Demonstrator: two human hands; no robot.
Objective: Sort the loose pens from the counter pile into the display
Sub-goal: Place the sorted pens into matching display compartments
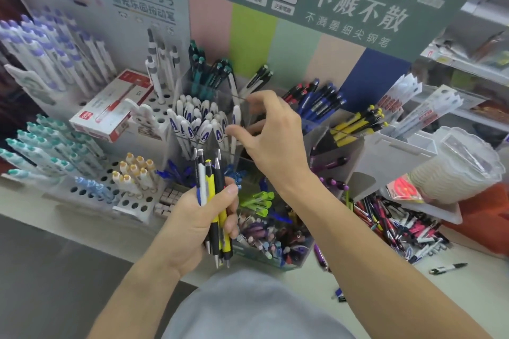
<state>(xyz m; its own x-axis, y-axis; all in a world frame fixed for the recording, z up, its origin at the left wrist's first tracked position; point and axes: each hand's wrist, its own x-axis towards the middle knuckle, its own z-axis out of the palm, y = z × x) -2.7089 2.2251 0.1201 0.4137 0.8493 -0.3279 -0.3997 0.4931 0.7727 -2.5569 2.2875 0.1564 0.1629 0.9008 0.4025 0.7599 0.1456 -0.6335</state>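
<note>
My left hand [198, 217] grips a bundle of several pens [217, 201], yellow, black, white and blue, held upright in front of the display. My right hand [270, 135] hovers over the clear acrylic display [325, 129], fingers loosely spread with nothing plainly pinched. Its thumb lies beside a white pen [236, 115] standing at the edge of the compartment of white pens marked with a blue letter [198, 121]. The loose pile of pens [399, 223] lies on the counter at the right, under a white tray.
Other compartments hold teal [209, 74], blue [319, 102], yellow-black [358, 124] and green [256, 201] pens. Peg racks of pens fill the left. A red-white box [110, 110] lies on one rack. A plastic cup [457, 170] stands right. A stray pen [449, 267] lies on the counter.
</note>
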